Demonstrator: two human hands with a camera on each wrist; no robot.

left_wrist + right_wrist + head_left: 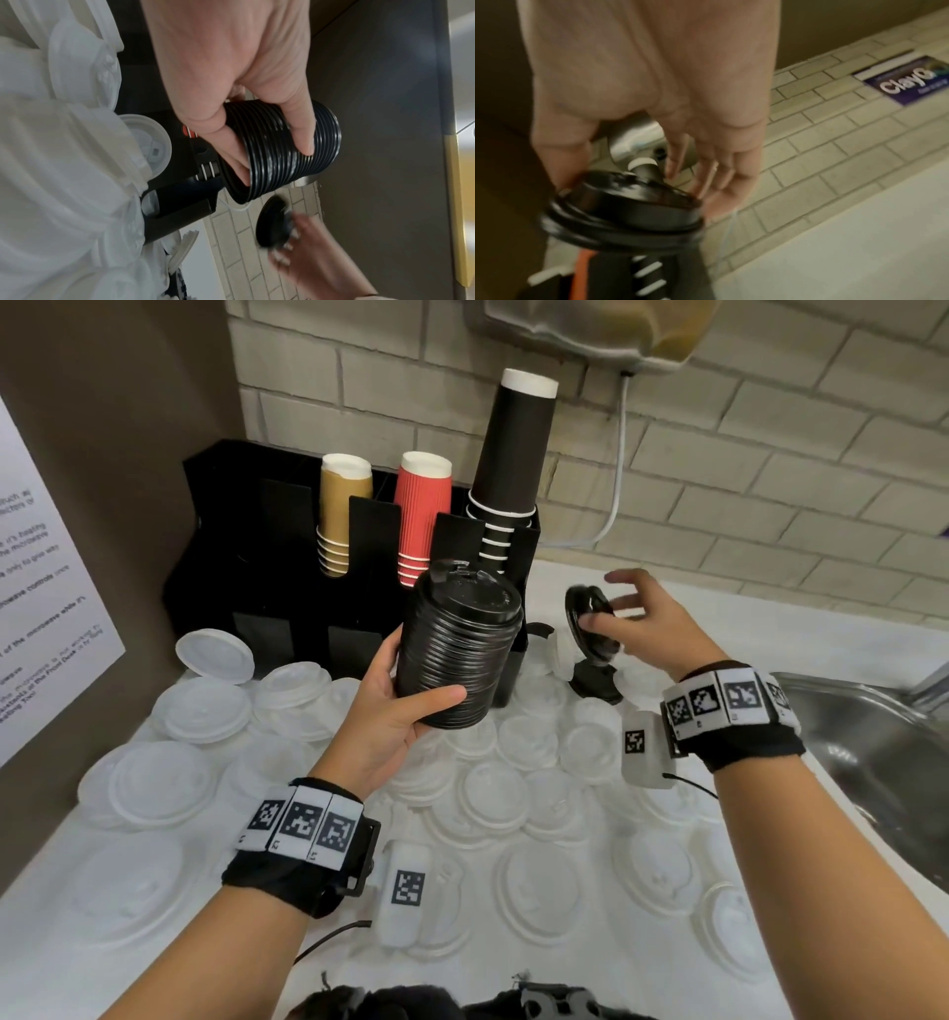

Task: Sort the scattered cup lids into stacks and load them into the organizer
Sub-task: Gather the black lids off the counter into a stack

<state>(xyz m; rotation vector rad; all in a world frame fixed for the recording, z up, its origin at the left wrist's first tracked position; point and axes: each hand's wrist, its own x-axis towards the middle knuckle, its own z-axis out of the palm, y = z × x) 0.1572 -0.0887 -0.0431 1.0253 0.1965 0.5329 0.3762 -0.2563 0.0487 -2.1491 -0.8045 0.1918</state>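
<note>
The left hand (395, 706) grasps a tall stack of black lids (457, 649), held tilted above the desk (801, 629) just in front of the black organizer (215, 546). At three o'clock of the stack, the right hand (647, 624) pinches a single black lid (590, 618) on edge. White lids (529, 819) cover the desk below.

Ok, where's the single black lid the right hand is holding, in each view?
Head: single black lid, right of centre, beside the stack of black lids.
Left wrist: lower centre, below the stack.
Right wrist: lower left.
Shared landmark: black cup organizer.
</note>
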